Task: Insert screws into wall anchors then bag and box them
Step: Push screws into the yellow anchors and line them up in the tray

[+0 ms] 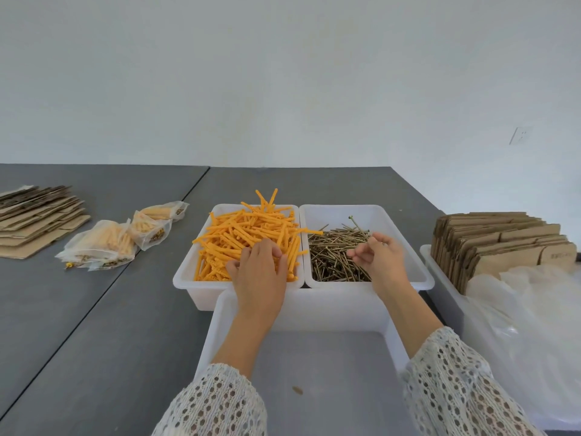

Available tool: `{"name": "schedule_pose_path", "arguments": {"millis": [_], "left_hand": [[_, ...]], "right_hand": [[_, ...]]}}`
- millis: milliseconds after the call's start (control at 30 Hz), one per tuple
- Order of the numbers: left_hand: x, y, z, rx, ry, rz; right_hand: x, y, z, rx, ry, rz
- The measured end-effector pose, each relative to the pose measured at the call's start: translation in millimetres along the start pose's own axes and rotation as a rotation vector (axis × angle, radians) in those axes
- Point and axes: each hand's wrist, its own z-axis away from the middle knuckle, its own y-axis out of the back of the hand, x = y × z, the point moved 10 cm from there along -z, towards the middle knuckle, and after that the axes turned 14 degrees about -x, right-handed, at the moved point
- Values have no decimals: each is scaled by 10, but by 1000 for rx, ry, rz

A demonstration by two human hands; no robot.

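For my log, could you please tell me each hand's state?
Left hand: fingers curled into orange plastic wall anchors; grip unclear.
Right hand: loosely curled above brass screws, holding nothing visible.

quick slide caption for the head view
Left hand reaches into orange wall anchors, right hand over the screws.

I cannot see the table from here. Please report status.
Left hand on orange anchors, grip unclear. Right hand over screws, fingers curled, hold unclear. Near tray holds no assemblies. Nothing in the way.
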Motion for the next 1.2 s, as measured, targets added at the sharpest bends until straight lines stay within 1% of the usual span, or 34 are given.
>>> {"name": "schedule_pose_path", "arguments": {"millis": [133, 200, 267, 367, 433, 500, 600, 667, 733, 767, 867, 933, 967, 1067, 1133, 1200], "left_hand": [[-59, 118, 20, 85, 31, 103], [-85, 153, 23, 113, 38, 180], [-105, 200, 26, 147, 34, 301], [-164, 310, 36, 220, 29, 581], [-211, 367, 36, 250, 44, 753], [-255, 366, 3, 238, 71, 869], [-261, 308, -53, 164, 79, 1045], [-178, 292, -63, 95, 38, 1109], [-58, 282, -62, 5, -18, 1079], [7, 250, -66, -66, -41, 1071], [250, 68, -38, -396, -116, 1045], [401, -57, 51, -586, -213, 945], [445, -117, 104, -642, -262, 861], [440, -273, 204, -682, -356, 582], [402, -352, 225, -677, -368, 478], [394, -402, 226, -658, -373, 396]], "right_hand": [[62, -101, -33, -108, -49, -202], [106, -115, -48, -128, -79, -293], [131, -118, -61, -131, -85, -349], [150, -118, -77, -130, -84, -381], [159, -116, -81, -128, -90, -366], [163, -120, -82, -136, -92, -322], [133, -148, -79, -171, -70, -173], [117, -169, -78, -180, -61, -47], [113, -180, -75, -167, -64, 32], [107, -187, -71, -159, -64, 65], [74, -233, -58, -154, -54, 200], [64, -294, -51, -186, -57, 258], [65, -326, -45, -209, -64, 271], [66, -395, -18, -269, -96, 269], [78, -467, 17, -324, -124, 204], [111, -584, 70, -416, -175, 149]]}}
